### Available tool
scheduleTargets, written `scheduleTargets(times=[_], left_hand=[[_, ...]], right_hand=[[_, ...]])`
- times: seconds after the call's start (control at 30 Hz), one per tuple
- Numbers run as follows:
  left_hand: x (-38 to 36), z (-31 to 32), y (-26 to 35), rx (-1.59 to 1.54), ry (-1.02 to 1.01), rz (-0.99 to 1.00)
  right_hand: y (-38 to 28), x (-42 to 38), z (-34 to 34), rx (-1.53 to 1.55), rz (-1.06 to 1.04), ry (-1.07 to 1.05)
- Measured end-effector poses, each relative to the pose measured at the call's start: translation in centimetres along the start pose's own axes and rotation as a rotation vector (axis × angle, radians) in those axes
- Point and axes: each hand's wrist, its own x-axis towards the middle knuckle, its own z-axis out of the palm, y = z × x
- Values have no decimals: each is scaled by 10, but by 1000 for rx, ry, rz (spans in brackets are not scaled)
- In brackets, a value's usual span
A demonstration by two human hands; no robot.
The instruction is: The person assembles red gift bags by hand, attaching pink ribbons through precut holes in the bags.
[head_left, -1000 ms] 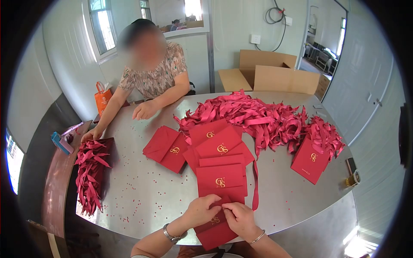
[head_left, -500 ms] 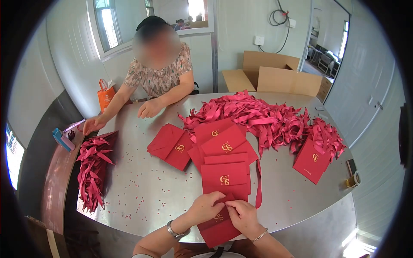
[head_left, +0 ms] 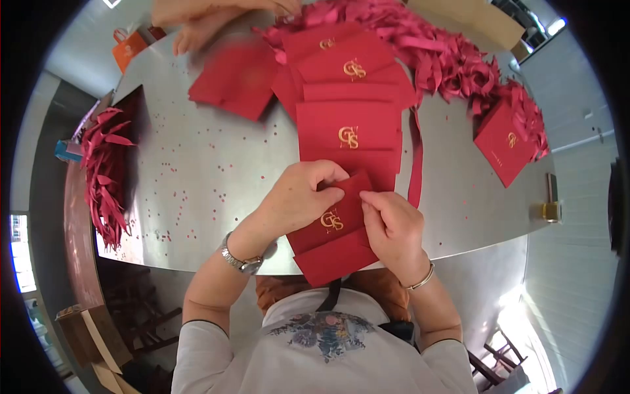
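Pinching a flat red bag (head_left: 331, 220) at its far end, both grips have thumb and fingers pressed together: the left grip (head_left: 298, 197) on the upper left edge, the right grip (head_left: 397, 226) at the upper right corner. The bag slants between and below them, its lower end past the near rim of the desk (head_left: 197, 230). It should handle as light, fairly stiff paper, smooth and easily creased; its edges look better to hold than the printed middle.

Just beyond the grips, a row of overlapping bags (head_left: 348, 118) crowds the space, and a loose ribbon (head_left: 416, 164) beside the row, beyond the right grip, could snag. Farther out lies a ribbon heap (head_left: 446, 59). Well right of the grips is a separate bag (head_left: 505, 148); well left, a ribboned bundle (head_left: 105, 174). Beyond the left grip, another person's hand (head_left: 191, 38) is near a blurred red stack (head_left: 236, 75).
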Motion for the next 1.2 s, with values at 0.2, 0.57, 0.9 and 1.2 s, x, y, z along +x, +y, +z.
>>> scheduleTargets(times=[0.2,0.57,0.9,1.2], left_hand=[[-1,-1,1,91,-7,39],[-1,-7,6,47,-28,-39],[-4,1,-6,173,41,149],[2,-9,-7,-102,-29,-52]], right_hand=[[2,2,10,-74,3,-16],[0,9,24,-60,52,-26],[-8,13,22,-490,-224,-230],[2,5,10,-136,30,-6]])
